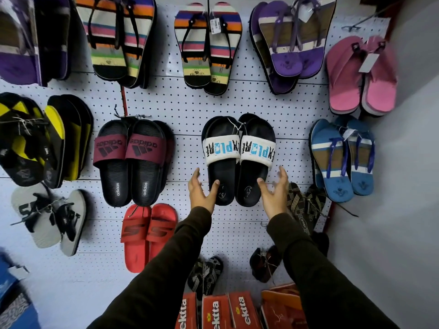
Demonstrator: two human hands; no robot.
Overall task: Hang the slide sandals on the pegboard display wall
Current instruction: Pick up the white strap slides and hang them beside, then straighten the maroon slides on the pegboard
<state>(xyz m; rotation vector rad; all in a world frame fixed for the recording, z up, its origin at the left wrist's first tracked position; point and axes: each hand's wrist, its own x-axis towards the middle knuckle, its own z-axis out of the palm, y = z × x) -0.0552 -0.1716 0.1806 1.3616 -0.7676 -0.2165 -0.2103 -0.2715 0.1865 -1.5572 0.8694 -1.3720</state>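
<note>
Both hands, left hand (199,192) and right hand (275,192), spread open at heels of black slide sandals (238,160) mid-frame; a nudge could unhook the pair from the pegboard (185,108).

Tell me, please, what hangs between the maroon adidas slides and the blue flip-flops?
In the head view, the black slides with white EXPLORE straps hang between the maroon adidas slides and the blue flip-flops.

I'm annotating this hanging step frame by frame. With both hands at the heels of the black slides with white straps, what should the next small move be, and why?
Probably draw both hands back. The black slides with white straps already hang on the pegboard, and the left hand and right hand are open, only thumbs touching the heels.
</note>
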